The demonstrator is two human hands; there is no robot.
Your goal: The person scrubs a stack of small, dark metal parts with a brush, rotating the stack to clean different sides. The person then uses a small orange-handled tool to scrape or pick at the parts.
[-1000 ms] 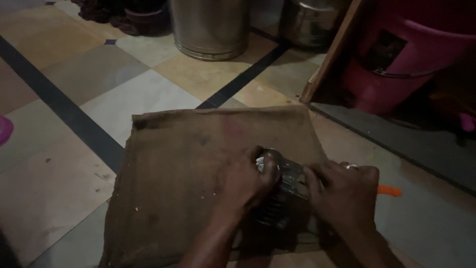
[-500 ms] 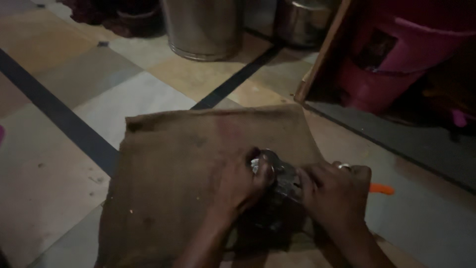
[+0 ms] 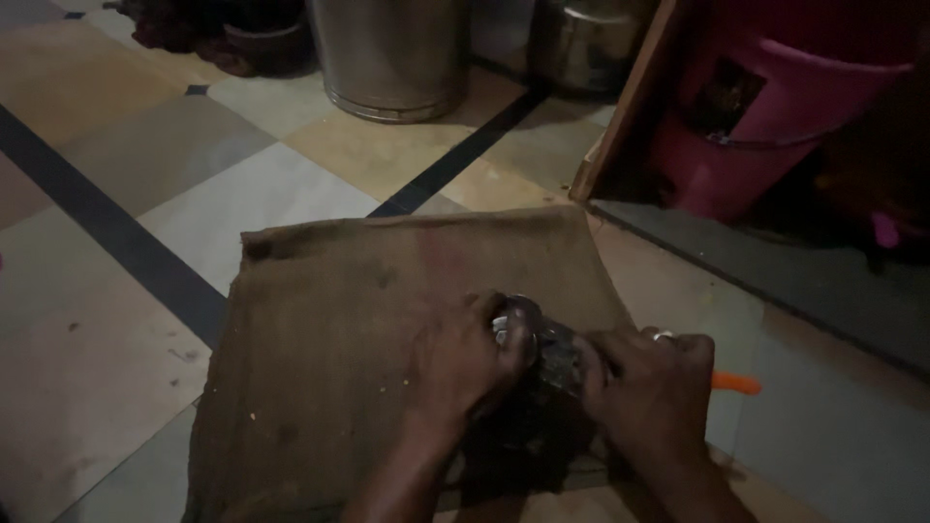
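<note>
Both hands cover most of a dark metal object (image 3: 542, 353); its shape cannot be told. An orange handle (image 3: 736, 384) shows only its tip. The steel drum (image 3: 392, 53) is cut off above.

A small, shiny metal object (image 3: 542, 339) with a rounded, ring-like end lies low on a brown burlap sack (image 3: 368, 329) spread flat on the tiled floor. The dim light hides its exact shape. It sits between the left hand (image 3: 465, 363) and the right hand (image 3: 649, 387), both touching it.
</note>
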